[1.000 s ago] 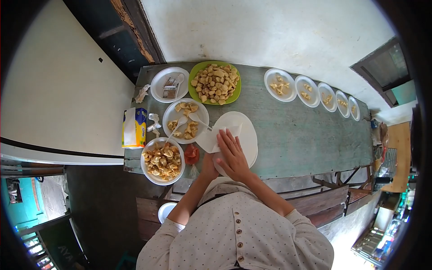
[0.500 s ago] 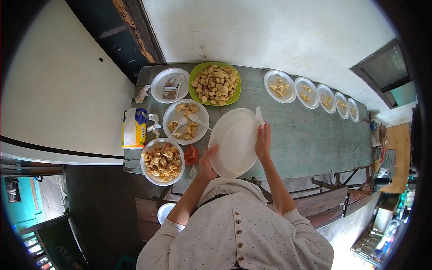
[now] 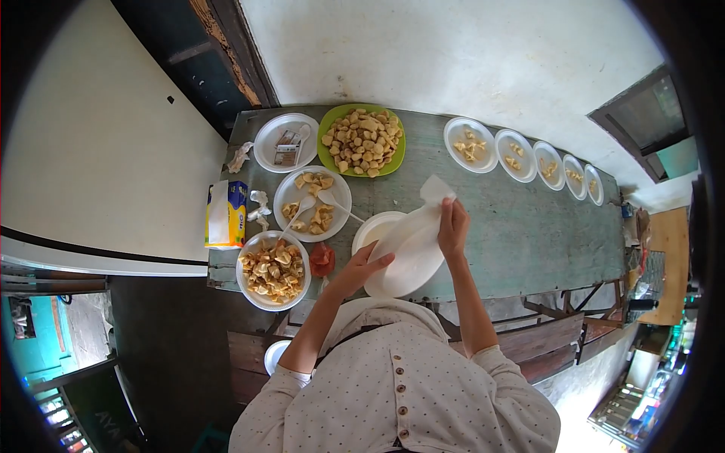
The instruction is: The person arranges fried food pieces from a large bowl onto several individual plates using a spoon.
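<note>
Head view: plain white plate (image 3: 416,255), held tilted

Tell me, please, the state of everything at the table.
Upper white plate: tilted, left hand at it
Lower white plate: partly covered
White tissue: held in right hand
Green plate: heaped with food pieces
Five white plates in a row: lightly filled
White plate with two spoons: partly filled
Top-left white plate: bearing a packet
Bottom-left white dish: full
Red bag: contents unclear
Loose tissues: crumpled
Tissue pack: openness unclear
</note>
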`<action>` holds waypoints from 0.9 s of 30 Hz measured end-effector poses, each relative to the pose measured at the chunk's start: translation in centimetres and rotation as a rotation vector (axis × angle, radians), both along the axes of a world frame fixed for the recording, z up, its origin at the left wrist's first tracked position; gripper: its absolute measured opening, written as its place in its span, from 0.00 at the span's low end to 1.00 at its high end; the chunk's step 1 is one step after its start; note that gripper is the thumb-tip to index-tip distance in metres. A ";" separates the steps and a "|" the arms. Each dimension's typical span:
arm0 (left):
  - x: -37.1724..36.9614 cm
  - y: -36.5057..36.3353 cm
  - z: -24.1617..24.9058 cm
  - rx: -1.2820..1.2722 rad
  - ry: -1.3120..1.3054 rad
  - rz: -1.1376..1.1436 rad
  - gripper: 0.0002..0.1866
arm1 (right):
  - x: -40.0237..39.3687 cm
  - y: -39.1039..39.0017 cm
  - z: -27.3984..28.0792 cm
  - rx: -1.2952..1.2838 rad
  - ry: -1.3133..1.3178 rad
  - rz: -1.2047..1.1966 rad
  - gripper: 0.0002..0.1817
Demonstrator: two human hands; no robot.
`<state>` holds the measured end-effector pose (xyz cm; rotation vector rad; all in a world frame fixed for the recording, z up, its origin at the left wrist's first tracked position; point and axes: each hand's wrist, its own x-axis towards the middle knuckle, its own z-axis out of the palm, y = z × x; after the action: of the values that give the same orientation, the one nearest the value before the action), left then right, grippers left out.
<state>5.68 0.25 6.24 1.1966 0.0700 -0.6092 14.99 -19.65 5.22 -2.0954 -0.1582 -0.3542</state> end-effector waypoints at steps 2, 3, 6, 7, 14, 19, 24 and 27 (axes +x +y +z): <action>-0.1 -0.5 0.4 -0.007 -0.050 0.036 0.28 | 0.8 0.5 0.3 0.125 -0.104 -0.114 0.17; -0.2 -0.7 0.4 -0.007 -0.051 0.037 0.28 | 0.9 0.7 0.6 0.250 -0.207 -0.229 0.17; -0.5 -1.6 -0.1 -0.070 -0.009 0.177 0.27 | 0.8 0.7 2.0 0.246 -0.302 -0.314 0.14; -0.5 -1.9 -0.3 -0.098 -0.029 0.238 0.26 | 0.5 1.1 2.3 0.246 -0.302 -0.315 0.14; -1.1 -3.3 -1.8 -0.286 -0.100 0.398 0.26 | -5.8 5.4 2.4 -0.146 -0.362 0.427 0.16; -1.3 -2.7 -1.2 -0.251 -0.059 0.320 0.24 | -4.0 4.7 2.1 -0.048 -0.456 0.359 0.11; -1.7 -2.8 -0.7 -0.168 -0.143 0.282 0.25 | -2.9 3.9 1.7 0.204 -0.029 0.020 0.07; -1.6 -2.8 -0.1 -0.088 -0.213 0.238 0.25 | -3.1 3.8 1.0 0.185 -0.018 -0.042 0.08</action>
<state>4.11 -2.55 6.12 1.1410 0.0054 -0.2719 11.93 -15.84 6.24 -1.9156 -0.0885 -0.3986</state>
